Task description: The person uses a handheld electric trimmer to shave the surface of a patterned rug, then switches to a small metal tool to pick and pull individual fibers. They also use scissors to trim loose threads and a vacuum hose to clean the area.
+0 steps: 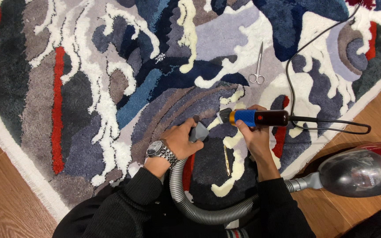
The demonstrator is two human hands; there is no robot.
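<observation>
My left hand (179, 140), with a metal wristwatch (160, 150) on the wrist, grips the grey vacuum nozzle (199, 132) pressed onto the patterned tufted rug (111, 79). My right hand (253, 135) holds a corded carving trimmer (255, 117) with a blue and dark body. The trimmer's head points left, just right of the nozzle, on a cream patch of pile. A thin gold tool (227, 160) lies on the rug between my forearms.
A ribbed grey hose (199, 210) loops from the nozzle to a red vacuum cleaner (363, 169) on the wooden floor at right. Small steel scissors (258, 66) lie on the rug above. The trimmer's black cord (303, 53) runs up to the top right.
</observation>
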